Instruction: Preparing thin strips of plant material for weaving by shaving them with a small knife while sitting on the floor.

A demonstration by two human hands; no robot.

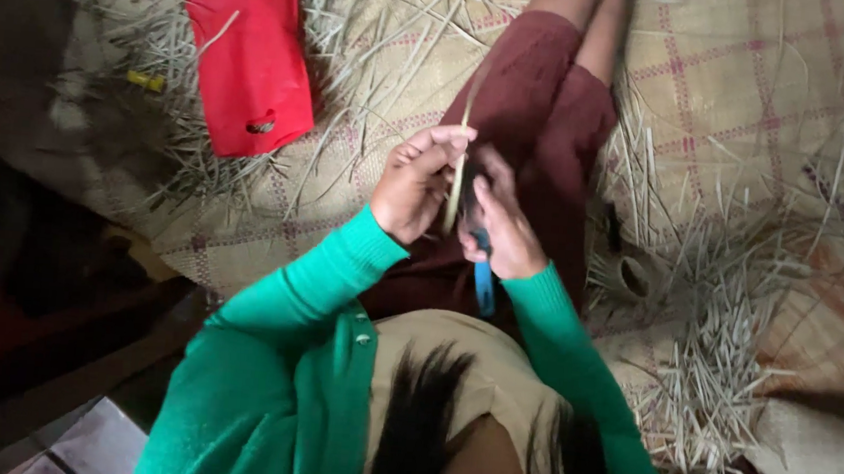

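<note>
The left hand [414, 181] pinches a thin pale strip [462, 145] while the right hand [503, 228] is closed around a blue-handled tool [483, 277]; with fingers so near the tool, a slip could nick them or snap the strip.

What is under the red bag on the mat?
The red bag lies on loose pale straw strips scattered over the woven mat. Strips poke out around its edges; whatever lies directly beneath it is covered.

A: We note one package: a flat red plastic bag [251, 63], roughly rectangular, with a punched handle hole near its lower edge.

B: Agreed. It lies upper left on the woven mat [745, 82], among loose straw [714, 350].
</note>
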